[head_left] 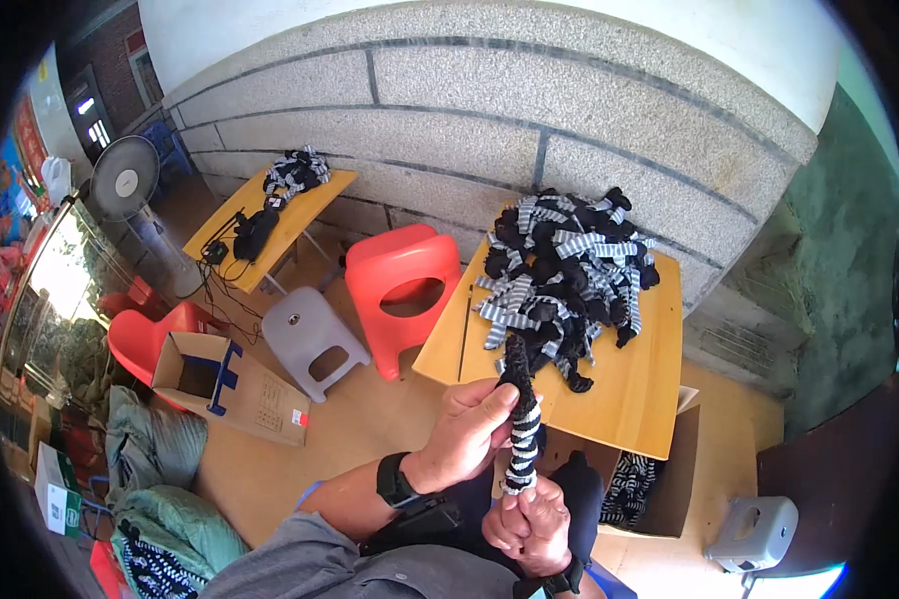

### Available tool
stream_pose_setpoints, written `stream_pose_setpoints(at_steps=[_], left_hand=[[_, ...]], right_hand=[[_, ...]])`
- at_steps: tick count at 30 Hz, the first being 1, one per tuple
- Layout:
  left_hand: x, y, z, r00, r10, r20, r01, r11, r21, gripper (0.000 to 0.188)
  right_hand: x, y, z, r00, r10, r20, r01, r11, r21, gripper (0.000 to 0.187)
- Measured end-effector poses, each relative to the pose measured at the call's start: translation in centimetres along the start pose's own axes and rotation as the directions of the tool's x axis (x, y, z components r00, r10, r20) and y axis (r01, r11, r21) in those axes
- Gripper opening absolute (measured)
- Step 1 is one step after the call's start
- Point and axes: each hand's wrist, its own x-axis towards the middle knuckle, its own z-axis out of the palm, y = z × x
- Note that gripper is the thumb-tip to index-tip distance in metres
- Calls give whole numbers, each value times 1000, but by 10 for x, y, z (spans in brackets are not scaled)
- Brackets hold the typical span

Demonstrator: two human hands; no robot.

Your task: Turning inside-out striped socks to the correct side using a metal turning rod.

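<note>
A narrow knitted piece (524, 439), black at its upper end and banded black and white below, stands upright in front of me, stretched between my hands. My left hand (464, 434) pinches its upper part, with the thumb on top. Closed around its lower end is my right hand (529, 529); the fingers cover that end. Just beyond, a heap of similar black and grey-striped knitted pieces (569, 270) lies on the yellow wooden table (619, 404). Its exact kind of garment I cannot tell.
An open carton (674, 479) with striped knits stands under the table's right side. Red stool (400, 285), grey stool (315, 339) and another carton (235, 384) are on the left. Farther off are a small table (310, 205) and a fan (125, 180). A grey stool (754, 534) sits right.
</note>
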Motion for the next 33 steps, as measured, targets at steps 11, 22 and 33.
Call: stream_pose_setpoints(at_steps=[11, 22, 33], left_hand=[[40, 36, -46, 968, 129, 214, -194, 929, 314, 45], [54, 81, -23, 567, 107, 817, -823, 108, 558, 43], [53, 99, -38, 833, -260, 488, -306, 518, 799, 15]], right_hand=[[-5, -35, -4, 999, 36, -14, -36, 999, -20, 30], [-14, -31, -9, 984, 151, 92, -165, 972, 167, 28], [-31, -43, -17, 991, 30, -132, -124, 597, -793, 18]])
